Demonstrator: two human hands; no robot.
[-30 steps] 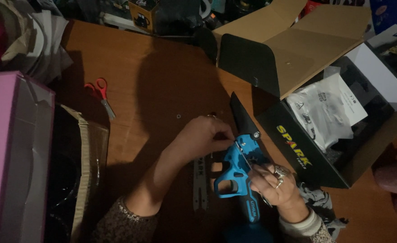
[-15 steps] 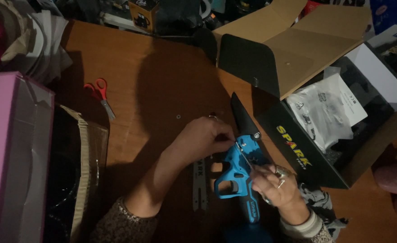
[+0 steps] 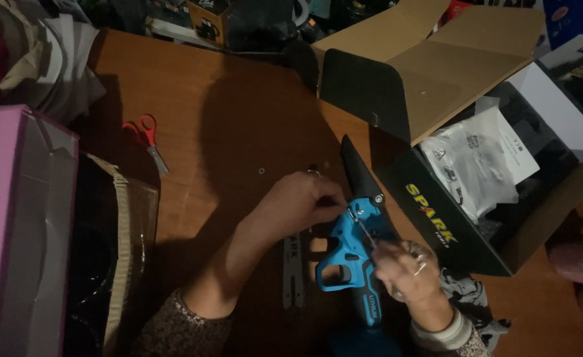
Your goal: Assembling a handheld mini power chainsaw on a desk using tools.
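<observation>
Two hands are seen in the head view, closed on a blue cordless saw body lying on the tabletop. The left hand is pinched at its upper end; the right hand is clamped on a thin tool pressed against it. A grey guide bar lies just under the left wrist. Red scissors lie well beyond the left hand.

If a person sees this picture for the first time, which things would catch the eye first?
Probably the bright blue power tool at lower centre of the wooden table, with the left hand and right hand on it. Next, the red scissors at left and the open cardboard box at upper right.
</observation>
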